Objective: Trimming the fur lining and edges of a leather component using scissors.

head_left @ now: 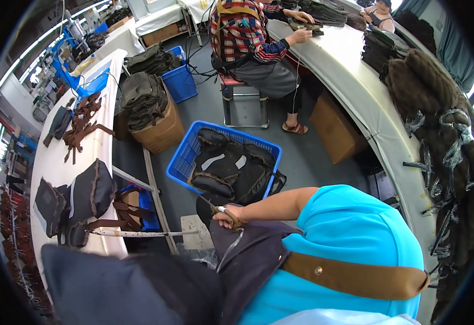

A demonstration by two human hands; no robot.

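My right hand [227, 216] is closed on a pair of scissors [219, 213] with brown wrapped handles and blades pointing up and left, over my dark apron [253, 246]. A thin pale strip hangs below the hand. A large dark padded piece [128, 281] fills the lower left, close to me; my left hand is out of sight. Just beyond the scissors, a blue plastic crate [185, 151] holds several dark padded pieces [226, 168] with brown fuzzy edging.
A white table [50, 151] at left bears dark pieces and brown straps. Cardboard boxes [158, 132] and a blue bin [180, 86] hold folded fabric. A co-worker [242, 43] sits at a curved table [334, 59]; another person [380, 19] is behind. Brown fur material [448, 162] lies at right.
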